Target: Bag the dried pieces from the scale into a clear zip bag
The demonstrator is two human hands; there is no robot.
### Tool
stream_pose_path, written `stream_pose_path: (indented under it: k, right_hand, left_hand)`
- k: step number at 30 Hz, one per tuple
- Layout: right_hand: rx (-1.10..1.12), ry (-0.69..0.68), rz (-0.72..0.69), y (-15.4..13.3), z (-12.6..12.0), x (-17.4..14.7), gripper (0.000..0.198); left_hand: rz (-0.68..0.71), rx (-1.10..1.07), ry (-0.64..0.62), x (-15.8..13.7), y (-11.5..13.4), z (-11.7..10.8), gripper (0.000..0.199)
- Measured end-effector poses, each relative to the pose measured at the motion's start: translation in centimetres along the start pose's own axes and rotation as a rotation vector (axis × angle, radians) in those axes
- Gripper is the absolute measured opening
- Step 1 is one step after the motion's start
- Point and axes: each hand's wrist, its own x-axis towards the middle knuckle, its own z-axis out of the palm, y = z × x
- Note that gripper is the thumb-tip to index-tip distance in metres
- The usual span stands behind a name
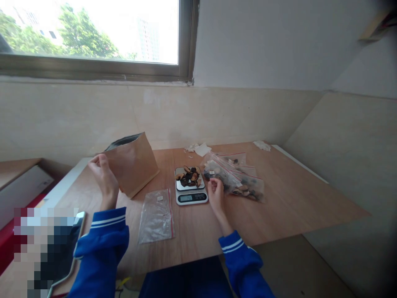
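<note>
My left hand point(106, 176) pinches the upper left edge of a brown kraft paper bag point(135, 163), which tilts on the table with its dark mouth open at the top. My right hand point(216, 191) has curled fingers close to the right side of a white kitchen scale point(192, 197); anything between them is too small to make out. Sliced dried mushrooms point(188, 177) lie in a pile on the scale's plate. In front of the paper bag lies a flat, clear zip bag point(156, 217) with a red seal line.
Several clear zip bags point(245, 186) of dried pieces overlap right of the scale. White paper scraps point(202, 150) lie by the wall, and another crumpled scrap point(262, 145) is farther right. At the left stand a box point(23, 186) and a partly pixelated dark device point(63, 248).
</note>
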Motion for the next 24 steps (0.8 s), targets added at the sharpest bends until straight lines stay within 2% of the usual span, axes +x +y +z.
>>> stream_pose_path:
  k: [4,7,8,9,11,12,14,18,21,24]
  right_hand:
    - [-0.011,0.021,-0.039,-0.6,-0.3,0.2,0.027]
    - [-0.079,0.012,-0.092,-1.3,-0.7,0.2,0.039]
    - [-0.102,0.010,-0.099,-1.4,-0.8,0.2,0.041]
    - [-0.117,0.008,-0.100,-1.6,-0.9,0.1,0.042]
    - [-0.124,0.001,-0.092,-1.8,-0.9,0.0,0.042]
    - [-0.122,-0.004,-0.088,-1.8,-0.9,-0.1,0.042]
    - [-0.123,-0.020,-0.084,-1.8,-0.9,-0.3,0.042]
    - [-0.170,-0.037,-0.087,-1.7,-0.9,-0.5,0.042]
    - [-0.176,-0.038,-0.094,-1.8,-1.0,-0.4,0.042]
    - [-0.138,-0.086,-0.139,-2.4,-1.0,-0.6,0.044]
  left_hand:
    - [0.046,-0.008,0.079,-1.8,-0.2,-0.1,0.033]
    - [0.109,0.139,0.197,-4.6,-0.4,-0.3,0.044]
    - [0.121,0.177,0.186,-5.8,-0.6,-0.3,0.040]
    - [0.110,0.198,0.104,-7.1,-0.8,-0.3,0.033]
    - [0.041,0.224,-0.185,-10.0,-1.4,-0.1,0.021]
    - [0.018,0.236,-0.324,-11.5,-1.8,0.1,0.022]
    - [0.062,0.293,-0.484,-14.4,-2.7,0.6,0.024]
    - [0.189,0.610,-0.708,-18.1,-4.1,1.4,0.021]
    - [0.238,0.780,-0.794,-18.5,-4.5,1.5,0.020]
    - [0.231,0.775,-0.883,-17.8,-4.1,1.3,0.023]
